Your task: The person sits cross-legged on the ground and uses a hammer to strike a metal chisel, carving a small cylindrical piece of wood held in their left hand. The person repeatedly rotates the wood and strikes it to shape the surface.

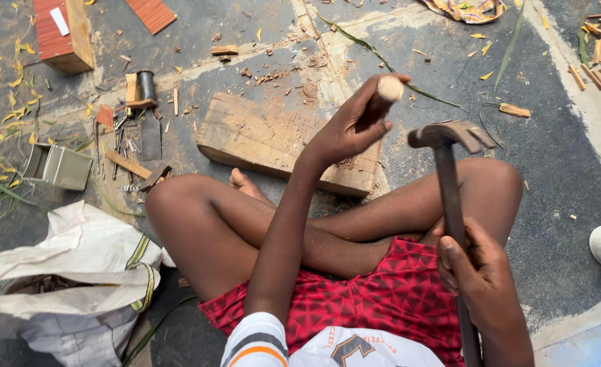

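Head view: left hand [344, 132] grips round wooden chisel handle [380, 98]; right hand [477, 268] grips rusty hammer [450, 177].

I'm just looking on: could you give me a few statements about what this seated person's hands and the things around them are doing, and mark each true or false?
1. The right hand grips a dark metal claw hammer by its handle. True.
2. The left hand holds a round wooden stick upright over the worn wooden block. True.
3. The hammer head rests on the stick. False: it is apart, to its right.
4. The white woven sack lies on the block. False: it lies on the ground, at the person's left.
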